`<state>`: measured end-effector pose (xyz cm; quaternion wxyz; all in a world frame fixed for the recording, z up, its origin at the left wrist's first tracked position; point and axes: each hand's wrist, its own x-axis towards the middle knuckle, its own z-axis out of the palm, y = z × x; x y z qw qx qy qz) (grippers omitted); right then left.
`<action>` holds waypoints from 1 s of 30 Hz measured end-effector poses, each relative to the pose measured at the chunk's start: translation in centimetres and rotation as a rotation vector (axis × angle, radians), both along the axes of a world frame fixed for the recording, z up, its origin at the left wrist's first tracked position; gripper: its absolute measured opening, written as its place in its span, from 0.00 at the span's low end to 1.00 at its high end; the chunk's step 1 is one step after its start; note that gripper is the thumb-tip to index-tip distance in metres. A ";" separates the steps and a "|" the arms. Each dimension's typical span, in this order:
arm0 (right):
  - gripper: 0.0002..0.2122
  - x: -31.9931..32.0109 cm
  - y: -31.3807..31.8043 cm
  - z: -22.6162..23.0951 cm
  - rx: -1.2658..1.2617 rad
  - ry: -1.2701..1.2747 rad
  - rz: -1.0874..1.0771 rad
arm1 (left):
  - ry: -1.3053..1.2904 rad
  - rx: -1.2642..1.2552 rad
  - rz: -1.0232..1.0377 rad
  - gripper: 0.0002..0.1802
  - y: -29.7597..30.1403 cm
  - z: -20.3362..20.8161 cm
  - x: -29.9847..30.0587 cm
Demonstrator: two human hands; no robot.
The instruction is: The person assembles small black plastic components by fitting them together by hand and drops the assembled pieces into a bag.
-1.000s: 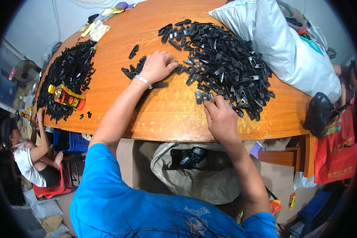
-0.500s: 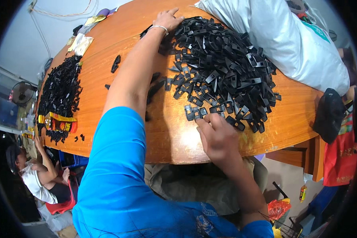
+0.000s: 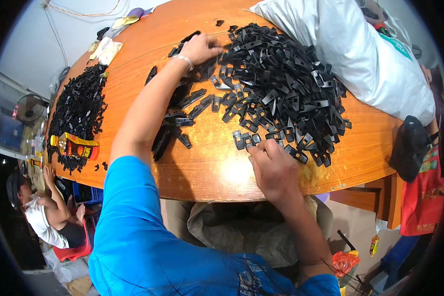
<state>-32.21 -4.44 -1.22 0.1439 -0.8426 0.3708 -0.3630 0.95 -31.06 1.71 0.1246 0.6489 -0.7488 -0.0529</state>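
A large heap of black plastic clips [image 3: 286, 84], each with a square hole, covers the middle right of the wooden table [image 3: 217, 172]. My left hand [image 3: 198, 50], a pale bracelet at its wrist, reaches to the heap's far left edge. Its fingers are stretched out, slightly blurred, over dark pieces. My right hand [image 3: 276, 170] is closed at the heap's near edge. Its fingertips meet beside a few loose clips [image 3: 242, 140]; what they pinch is hidden. Long black bundles of clips [image 3: 170, 135] lie beside and partly under my left forearm.
Another pile of small black parts [image 3: 79, 106] lies at the left, with a yellow-capped bottle [image 3: 75, 146] on its near side. A full white sack [image 3: 365, 59] rests along the far right. Beyond the left edge sits another person [image 3: 49, 217]. A black bag [image 3: 410, 148] hangs at the right.
My left hand has drawn back toward me and to the left, from the heap's far edge. More black bundles show beside the forearm. My right hand has barely moved.
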 end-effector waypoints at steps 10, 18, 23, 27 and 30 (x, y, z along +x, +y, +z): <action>0.10 -0.1 0.0 0.6 0.006 0.088 -0.022 | 0.226 -0.184 0.043 0.18 0.1 3.0 -0.5; 0.11 -0.3 -0.2 1.0 0.095 0.043 0.036 | 0.191 0.056 -0.052 0.35 -10.4 1.1 -8.9; 0.12 0.2 -0.3 1.1 0.026 0.045 0.041 | 0.198 0.170 -0.127 0.38 -11.8 0.1 -7.1; 0.11 0.5 -0.4 1.1 0.042 0.035 0.042 | 0.140 0.076 -0.177 0.35 -9.7 -0.5 -4.0; 0.11 0.2 -0.4 0.7 0.025 0.023 -0.006 | 0.022 0.156 -0.076 0.30 -6.4 0.4 -3.6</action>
